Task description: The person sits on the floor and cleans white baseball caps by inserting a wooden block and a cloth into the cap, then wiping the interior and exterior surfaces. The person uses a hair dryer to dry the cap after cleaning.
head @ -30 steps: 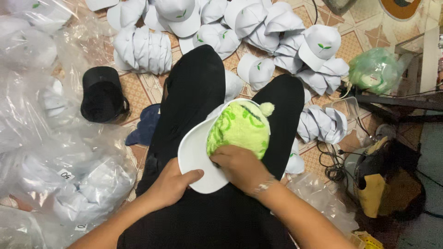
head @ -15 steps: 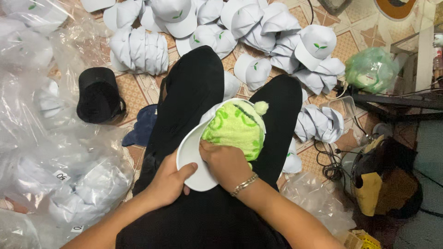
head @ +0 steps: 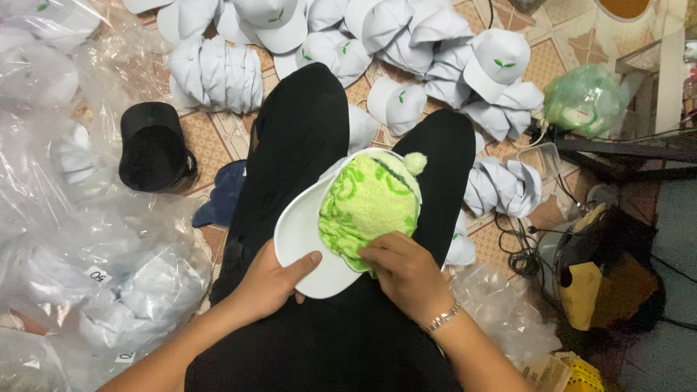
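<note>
A white cap [head: 305,236] lies on my lap between my black-trousered knees, its brim toward me. My left hand [head: 272,283] grips the brim's near left edge, thumb on top. A green patterned cloth [head: 370,207] with a small pale pompom covers the cap's crown. My right hand [head: 403,268], a bracelet at its wrist, presses down on the near edge of that cloth, fingers curled over it.
Several white caps [head: 406,43] with green leaf marks lie heaped on the tiled floor ahead. Clear plastic bags of caps [head: 80,239] pile up at left beside a black cap [head: 152,145]. A green bag [head: 584,98] and cables [head: 519,250] sit at right.
My right hand slid with the green cloth toward me across the cap's crown. My left hand shifted its hold along the brim, and the cap turned slightly.
</note>
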